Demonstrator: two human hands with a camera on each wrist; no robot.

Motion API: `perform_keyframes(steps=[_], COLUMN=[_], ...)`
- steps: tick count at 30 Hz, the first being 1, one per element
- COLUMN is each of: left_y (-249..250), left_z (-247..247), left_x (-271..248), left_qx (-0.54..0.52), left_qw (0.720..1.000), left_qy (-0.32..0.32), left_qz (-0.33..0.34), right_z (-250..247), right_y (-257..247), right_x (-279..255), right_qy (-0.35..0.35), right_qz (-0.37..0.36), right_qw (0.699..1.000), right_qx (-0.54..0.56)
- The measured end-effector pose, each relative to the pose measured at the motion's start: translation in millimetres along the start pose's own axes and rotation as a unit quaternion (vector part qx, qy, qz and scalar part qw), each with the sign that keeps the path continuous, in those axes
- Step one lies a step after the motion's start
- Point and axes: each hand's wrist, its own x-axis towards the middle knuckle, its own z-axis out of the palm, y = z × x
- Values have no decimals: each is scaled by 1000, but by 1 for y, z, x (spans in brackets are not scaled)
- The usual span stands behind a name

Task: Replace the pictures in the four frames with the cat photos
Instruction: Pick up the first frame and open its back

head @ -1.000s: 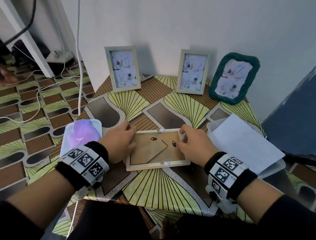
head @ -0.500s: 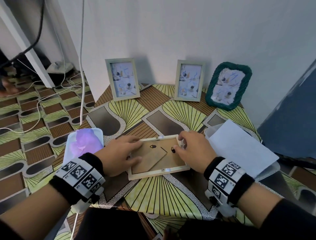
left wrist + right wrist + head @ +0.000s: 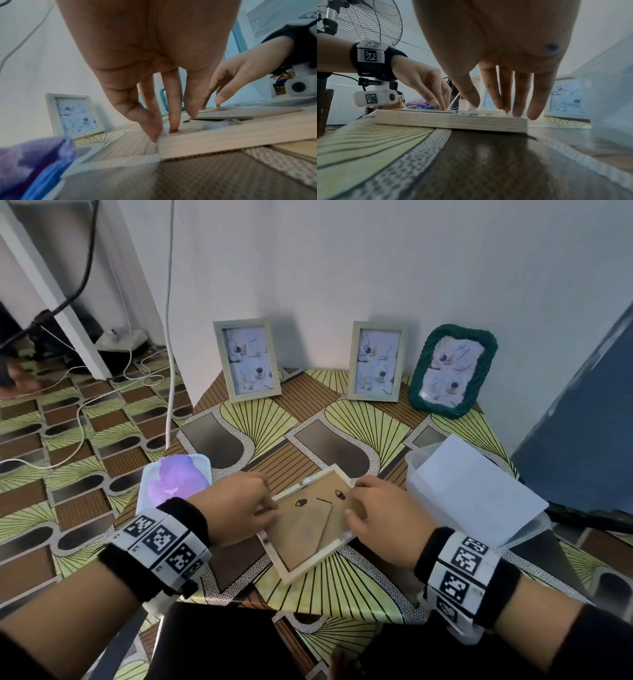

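The patterned table (image 3: 359,587) carried a clear plastic tub (image 3: 442,491) with white sheets on its right, a purple cloth (image 3: 174,481) on its left, and three upright frames (image 3: 246,359) along the wall. Near the front edge a wooden frame (image 3: 310,559) lay face down and askew, its brown backing upward. The left hand (image 3: 236,511) and right hand (image 3: 387,518) stood apart at opposite sides, extended fingertips (image 3: 174,127) pressing on it, gripping nothing.
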Motion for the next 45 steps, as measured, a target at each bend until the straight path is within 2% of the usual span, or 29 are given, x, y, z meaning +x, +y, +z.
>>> perform_keyframes(steps=[4, 8, 10, 16, 19, 22, 30, 33, 40, 45], left_y=[8, 19, 26, 36, 47, 53, 49, 51, 55, 59], left_z=[-6, -9, -10, -9, -1, 8, -8, -10, -5, -7], left_x=[5, 9, 14, 22, 27, 30, 34, 34, 36, 36], left_qx=[-2, -25, -15, -29, 61, 112, 69, 53, -21, 59], left_qw=[1000, 999, 997, 993, 987, 982, 978, 984, 995, 993], left_qy=[6, -41, -61, -63, -74, -85, -75, -73, 13, 39], left_qz=[3, 20, 33, 93, 133, 128, 181, 153, 94, 93], right_z=[-2, -6, -6, -11, -15, -16, -14, -14, -15, -14], right_y=[3, 2, 3, 3, 0, 0, 5, 6, 13, 18], right_x=[12, 22, 25, 28, 27, 21, 12, 17, 27, 20], right_qy=[-50, -88, -96, -112, -128, -147, -157, -167, -164, -144], right_qz=[-9, -21, -13, 56, 64, 73, 65, 66, 76, 72], right_qw=[999, 995, 995, 992, 990, 986, 985, 984, 982, 982], right_qx=[7, 35, 26, 0, -12, 1, 9, 11, 64, 99])
